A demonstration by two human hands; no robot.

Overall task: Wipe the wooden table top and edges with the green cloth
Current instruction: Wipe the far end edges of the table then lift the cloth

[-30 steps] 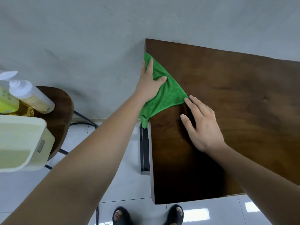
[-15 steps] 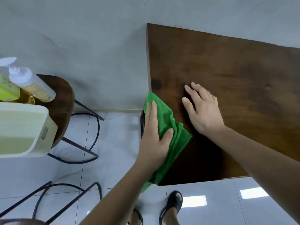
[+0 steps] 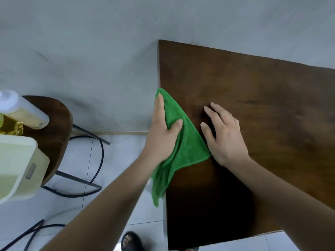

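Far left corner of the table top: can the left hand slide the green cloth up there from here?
Probably yes. The left hand presses the green cloth on the left edge, and the table top is bare up to that corner.

Wooden table (image 3: 262, 115): green cloth (image 3: 188, 145) draped over left edge; right hand (image 3: 224, 136) flat on top.

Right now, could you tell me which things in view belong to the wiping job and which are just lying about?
In the job:
green cloth, draped over the table's left edge
wooden table
left hand, pressing the cloth
right hand, flat on the top

Lying about:
stool
clear bottle on the stool
pale plastic bin
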